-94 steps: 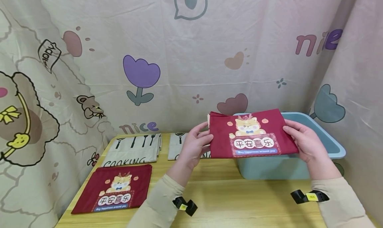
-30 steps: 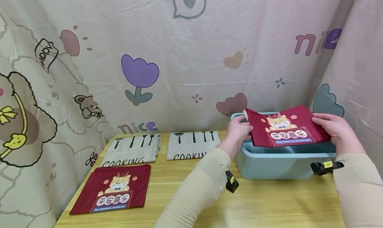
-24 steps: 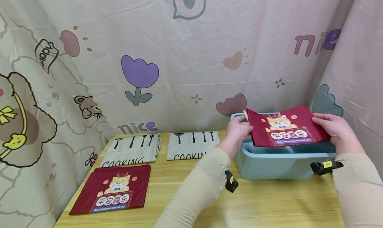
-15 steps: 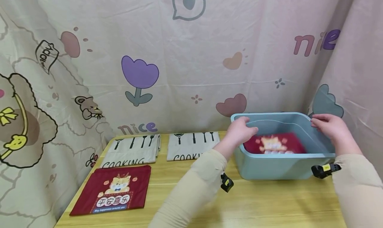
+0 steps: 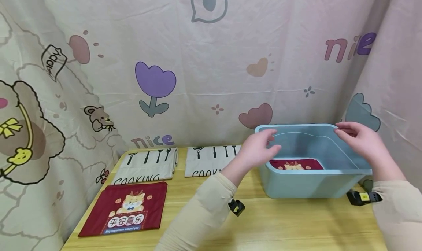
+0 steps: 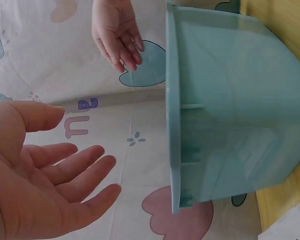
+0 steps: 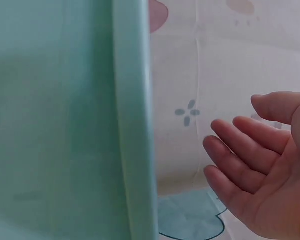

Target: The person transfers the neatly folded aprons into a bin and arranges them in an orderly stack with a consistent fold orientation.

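A folded dark red cloth (image 5: 313, 163) with a cartoon animal print lies inside the light blue plastic bin (image 5: 310, 185); the bin's front wall hides part of it. My left hand (image 5: 255, 150) hovers at the bin's left end, fingers loosely spread and nothing in them. Over the right end is my right hand (image 5: 361, 141), also holding nothing, its fingers relaxed. Both wrist views show bare palms, the left hand (image 6: 55, 175) and the right hand (image 7: 260, 165), each above the bin's rim.
A second folded red cloth (image 5: 151, 203) lies at the table's front left. Behind it is a folded white cloth (image 5: 145, 163) printed with COOKING and utensils, and another white cloth (image 5: 211, 161) sits beside the bin. A patterned curtain (image 5: 204, 78) hangs behind the wooden table (image 5: 277, 225).
Both hands carried the red cloth rightward over the bin and let it go; it dropped inside. Since then the left hand has drawn back slightly left, and the fingers of both hands have loosened.
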Action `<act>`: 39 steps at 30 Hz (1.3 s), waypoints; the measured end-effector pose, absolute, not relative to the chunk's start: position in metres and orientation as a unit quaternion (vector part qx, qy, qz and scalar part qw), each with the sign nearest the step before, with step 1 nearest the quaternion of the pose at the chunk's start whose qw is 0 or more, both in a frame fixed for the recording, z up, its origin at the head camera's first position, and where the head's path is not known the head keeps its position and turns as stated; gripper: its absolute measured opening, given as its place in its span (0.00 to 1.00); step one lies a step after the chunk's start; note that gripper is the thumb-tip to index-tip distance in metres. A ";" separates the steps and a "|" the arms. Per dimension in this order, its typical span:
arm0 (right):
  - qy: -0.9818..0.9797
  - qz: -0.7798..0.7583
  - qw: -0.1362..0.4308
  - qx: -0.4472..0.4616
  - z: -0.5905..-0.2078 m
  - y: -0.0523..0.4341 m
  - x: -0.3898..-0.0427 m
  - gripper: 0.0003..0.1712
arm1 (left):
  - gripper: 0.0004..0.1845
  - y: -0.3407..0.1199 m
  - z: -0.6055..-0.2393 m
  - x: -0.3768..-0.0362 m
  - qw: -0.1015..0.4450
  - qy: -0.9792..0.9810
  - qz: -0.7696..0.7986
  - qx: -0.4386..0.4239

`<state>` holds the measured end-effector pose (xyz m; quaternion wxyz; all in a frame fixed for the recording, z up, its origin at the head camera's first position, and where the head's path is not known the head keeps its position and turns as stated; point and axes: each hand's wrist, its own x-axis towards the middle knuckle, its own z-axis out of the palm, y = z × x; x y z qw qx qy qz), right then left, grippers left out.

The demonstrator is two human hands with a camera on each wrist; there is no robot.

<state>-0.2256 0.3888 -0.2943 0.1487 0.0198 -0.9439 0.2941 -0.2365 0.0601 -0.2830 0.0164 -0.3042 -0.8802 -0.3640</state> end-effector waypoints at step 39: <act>-0.924 0.215 0.283 0.145 -0.331 0.302 -0.188 0.27 | 0.28 0.007 -0.344 -0.221 0.261 -0.899 -0.145 -0.319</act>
